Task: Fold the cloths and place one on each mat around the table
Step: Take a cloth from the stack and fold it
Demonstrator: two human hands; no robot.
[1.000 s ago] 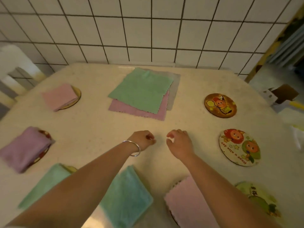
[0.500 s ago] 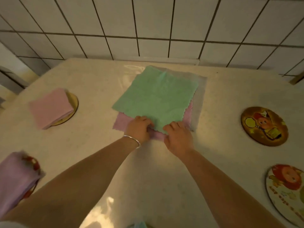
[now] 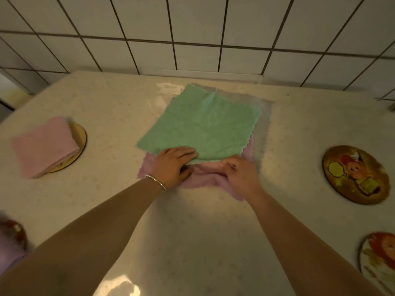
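Speckled cream laminate covers the table (image 3: 192, 242), glossy under the light, and two bare forearms reach across it from the near edge. At the near left corner a lilac cloth (image 3: 8, 251) lies on a mat that is mostly hidden; at the near right a cartoon mat (image 3: 378, 259) sits bare, partly cut off by the frame. Farther along, the left hand (image 3: 173, 165), with a thin bangle (image 3: 156, 182) on its wrist, lies fingers spread and flat on the near edge of the green cloth (image 3: 203, 124), thumb tucked under toward the pink cloth (image 3: 205, 178) beneath. The right hand (image 3: 241, 174) is closed in a pinch on the bunched near edge of that pink cloth, just beside the green one's corner. Both cloths rest in a stack mid-table, with a grey cloth (image 3: 264, 124) showing at the bottom along the right and far sides. Off to the left a folded pink cloth (image 3: 44, 146) sits on a round yellow mat (image 3: 81, 137); well to the right a round brown mat (image 3: 354, 174) lies uncovered. Beyond the stack rises a wall of white tiles (image 3: 192, 28).
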